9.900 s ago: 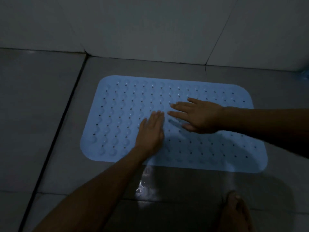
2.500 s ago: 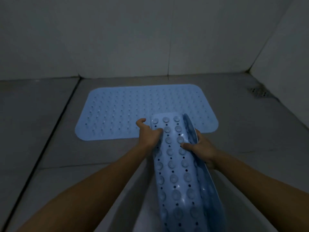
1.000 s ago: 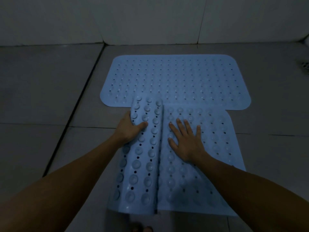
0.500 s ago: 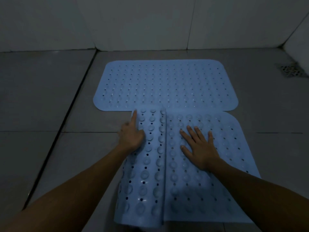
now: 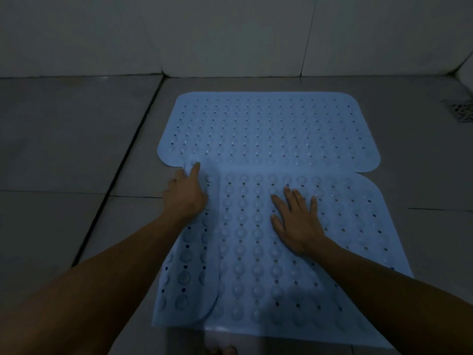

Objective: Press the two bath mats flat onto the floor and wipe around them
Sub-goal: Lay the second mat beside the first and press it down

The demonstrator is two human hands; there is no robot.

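Observation:
Two light blue rubber bath mats lie on the grey tiled floor. The far mat (image 5: 268, 126) lies flat, crosswise near the wall. The near mat (image 5: 256, 265) runs lengthwise toward me, its far edge touching or slightly overlapping the far mat. Its left strip is still folded up, suction cups showing. My left hand (image 5: 185, 194) grips that folded flap at its far left corner. My right hand (image 5: 297, 221) lies flat with spread fingers on the near mat's middle.
White tiled walls (image 5: 230, 34) close the back and right side. A floor drain (image 5: 460, 112) sits at the far right. Dark grout lines (image 5: 120, 160) cross the floor to the left. My toes (image 5: 221, 351) show at the bottom edge.
My left hand has pulled the folded left strip outward to the left, so the near mat is opened wider. My right hand stays pressed flat on the mat.

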